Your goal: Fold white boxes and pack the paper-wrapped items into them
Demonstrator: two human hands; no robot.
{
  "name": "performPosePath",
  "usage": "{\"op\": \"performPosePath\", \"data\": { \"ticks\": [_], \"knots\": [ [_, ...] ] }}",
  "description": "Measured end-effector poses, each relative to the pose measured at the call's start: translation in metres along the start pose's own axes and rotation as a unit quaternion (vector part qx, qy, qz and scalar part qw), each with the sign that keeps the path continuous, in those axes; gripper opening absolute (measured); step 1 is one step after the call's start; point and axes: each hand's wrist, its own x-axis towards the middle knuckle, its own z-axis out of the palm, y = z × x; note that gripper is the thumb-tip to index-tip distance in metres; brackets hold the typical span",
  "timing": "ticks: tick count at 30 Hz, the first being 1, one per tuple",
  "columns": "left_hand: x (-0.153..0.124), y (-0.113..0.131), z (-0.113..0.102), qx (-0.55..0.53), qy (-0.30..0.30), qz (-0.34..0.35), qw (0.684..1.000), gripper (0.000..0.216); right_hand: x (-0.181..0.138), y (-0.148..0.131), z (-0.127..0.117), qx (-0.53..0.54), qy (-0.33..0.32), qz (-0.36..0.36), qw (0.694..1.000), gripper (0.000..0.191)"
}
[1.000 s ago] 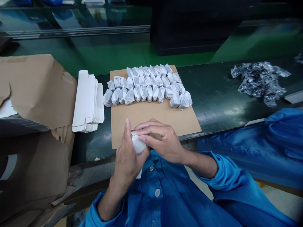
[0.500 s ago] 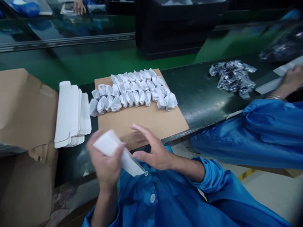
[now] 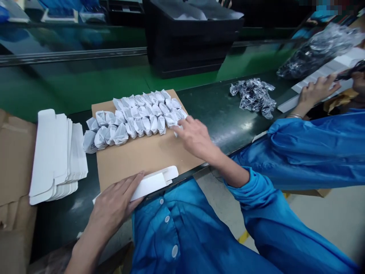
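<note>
My left hand (image 3: pixel 114 201) grips the near end of a folded white carton (image 3: pixel 155 180) and holds it against the front edge of a brown cardboard sheet (image 3: pixel 142 158). Its open flap points right. Several white wrapped packets (image 3: pixel 134 118) lie in rows across the back of the sheet. My right hand (image 3: pixel 194 135) reaches to the right end of those rows, with its fingers curled down onto the last packet (image 3: pixel 176 132). Both my sleeves are blue.
A stack of flat white carton blanks (image 3: pixel 57 152) lies left of the sheet, beside a torn brown box (image 3: pixel 14 160). Behind is a green belt (image 3: pixel 71 83) with a black crate (image 3: pixel 191 42). Crumpled clear bags (image 3: pixel 253 95) lie right. A co-worker's blue sleeve (image 3: pixel 313 148) and hand (image 3: pixel 316 91) are at right.
My left hand lowered the white carton onto the sheet's front edge. My right hand let go of the carton and reached forward to the right end of the packet rows.
</note>
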Motion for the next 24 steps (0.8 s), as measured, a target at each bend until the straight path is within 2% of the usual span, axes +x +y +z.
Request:
{"op": "performPosePath", "data": {
  "ticks": [1,3,6,9,12,14,16,18,20,22,24],
  "knots": [
    [-0.003,-0.001,0.0,0.015,0.0,-0.01,1.0,0.055,0.002,0.008,-0.003,-0.082,-0.001,-0.014,0.996,0.029],
    [-0.007,-0.002,-0.001,0.03,0.007,-0.038,0.999,0.059,0.007,0.019,-0.004,-0.173,-0.041,-0.074,0.981,0.028],
    [-0.008,-0.004,-0.005,0.014,0.042,-0.07,0.997,0.055,0.017,0.02,0.0,-0.201,-0.079,-0.154,0.964,0.03],
    [-0.011,-0.006,-0.01,-0.002,0.052,-0.087,0.995,0.046,0.028,0.008,0.0,-0.14,-0.084,-0.219,0.962,0.029],
    [-0.02,-0.009,-0.016,0.001,0.042,-0.094,0.995,0.046,0.037,-0.008,-0.004,0.02,-0.155,-0.267,0.951,0.02],
    [-0.028,-0.011,-0.021,0.005,0.045,-0.099,0.994,0.051,0.039,-0.018,-0.002,0.067,-0.165,-0.237,0.955,0.023],
    [-0.037,-0.014,-0.025,0.014,0.058,-0.107,0.992,0.058,0.035,-0.028,0.003,0.052,-0.133,-0.17,0.975,0.032],
    [-0.046,-0.016,-0.028,0.033,0.067,-0.117,0.99,0.064,0.023,-0.039,0.011,0.045,-0.129,-0.126,0.982,0.045],
    [-0.054,-0.018,-0.028,0.052,0.064,-0.14,0.987,0.066,0.007,-0.049,0.021,0.054,-0.15,-0.114,0.981,0.054],
    [-0.059,-0.019,-0.028,0.068,0.062,-0.176,0.98,0.065,-0.009,-0.055,0.031,0.059,-0.145,-0.11,0.981,0.051],
    [-0.061,-0.019,-0.027,0.076,0.069,-0.204,0.974,0.066,-0.02,-0.057,0.037,0.077,-0.121,-0.103,0.984,0.038]
  ]
}}
